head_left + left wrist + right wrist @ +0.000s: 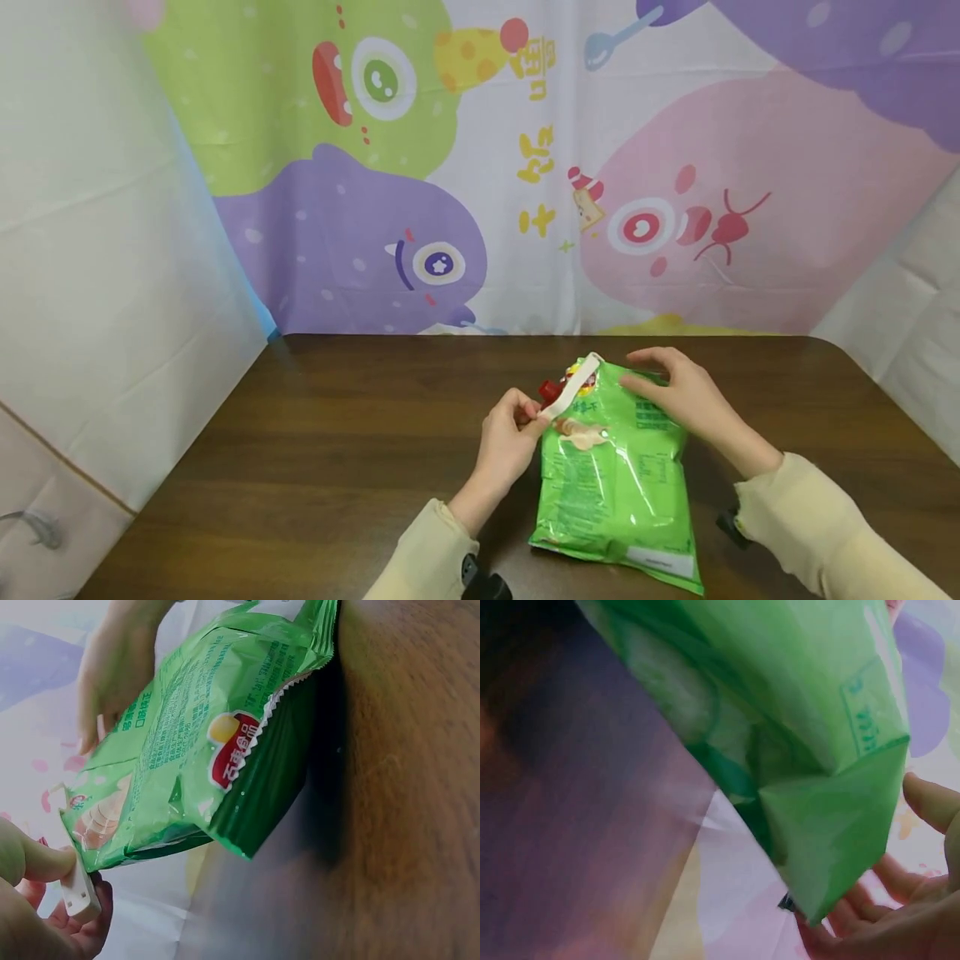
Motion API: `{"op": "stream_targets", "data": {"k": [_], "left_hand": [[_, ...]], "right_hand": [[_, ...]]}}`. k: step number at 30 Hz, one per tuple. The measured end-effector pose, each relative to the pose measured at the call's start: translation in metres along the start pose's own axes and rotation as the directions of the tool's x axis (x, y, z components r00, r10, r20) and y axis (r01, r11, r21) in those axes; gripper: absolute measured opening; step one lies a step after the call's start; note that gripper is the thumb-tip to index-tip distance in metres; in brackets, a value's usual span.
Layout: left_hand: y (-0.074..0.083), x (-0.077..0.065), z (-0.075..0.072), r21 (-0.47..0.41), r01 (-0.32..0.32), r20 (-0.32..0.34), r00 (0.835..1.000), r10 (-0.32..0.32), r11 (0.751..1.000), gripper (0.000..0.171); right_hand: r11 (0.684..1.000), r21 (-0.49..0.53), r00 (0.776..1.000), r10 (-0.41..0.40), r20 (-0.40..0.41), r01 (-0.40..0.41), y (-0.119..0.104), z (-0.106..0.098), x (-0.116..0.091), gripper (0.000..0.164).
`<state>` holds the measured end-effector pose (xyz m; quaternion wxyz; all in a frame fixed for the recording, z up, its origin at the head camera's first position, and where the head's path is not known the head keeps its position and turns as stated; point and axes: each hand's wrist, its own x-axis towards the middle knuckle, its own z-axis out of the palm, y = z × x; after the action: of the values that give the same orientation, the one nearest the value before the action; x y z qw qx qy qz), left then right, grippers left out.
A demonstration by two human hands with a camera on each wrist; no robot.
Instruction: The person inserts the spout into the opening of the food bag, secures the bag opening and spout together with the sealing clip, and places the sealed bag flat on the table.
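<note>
A green plastic snack bag (615, 475) lies on the table with its printed side up, its upper end toward the back. Across its upper left corner runs a white bag clip (572, 387), also seen slanting along the bag's end in the left wrist view. My left hand (504, 437) pinches the near end of that clip between thumb and fingers. A small red piece (550, 390) sticks out beside the clip. My right hand (686, 396) is at the bag's upper right corner, fingers spread. In the right wrist view its fingers (855, 907) reach behind the corner and the thumb stands apart.
The dark brown wooden table (360, 467) extends around the bag. Behind it hangs a curtain (540, 275) with cartoon monsters, and a pale sheet (112, 250) hangs along the left side. Dark wrist devices (483, 579) sit at both sleeves.
</note>
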<state>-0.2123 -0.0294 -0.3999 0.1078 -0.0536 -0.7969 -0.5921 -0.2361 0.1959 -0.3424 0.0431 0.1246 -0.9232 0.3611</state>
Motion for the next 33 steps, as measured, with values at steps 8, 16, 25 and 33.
{"op": "stream_targets", "data": {"k": [8,16,25,33], "left_hand": [[-0.003,0.0,-0.003,0.018,0.013,-0.021,1.0,-0.013,1.0,0.018],[-0.005,0.002,-0.006,-0.008,0.024,-0.012,1.0,-0.024,1.0,0.016],[-0.01,0.002,-0.011,-0.098,0.062,0.006,0.998,-0.062,0.993,0.014],[-0.011,0.002,-0.013,-0.218,0.141,0.072,0.989,-0.128,0.966,0.013]], "right_hand": [[0.996,0.06,0.997,0.061,0.041,-0.064,0.012,0.002,-0.01,0.064],[0.919,0.216,0.938,0.295,0.181,-0.33,0.021,0.008,-0.016,0.095],[0.829,0.389,0.91,0.315,0.27,-0.402,0.026,0.023,-0.021,0.072],[0.851,0.361,0.924,0.332,0.191,-0.38,0.028,0.029,-0.021,0.082]]}}
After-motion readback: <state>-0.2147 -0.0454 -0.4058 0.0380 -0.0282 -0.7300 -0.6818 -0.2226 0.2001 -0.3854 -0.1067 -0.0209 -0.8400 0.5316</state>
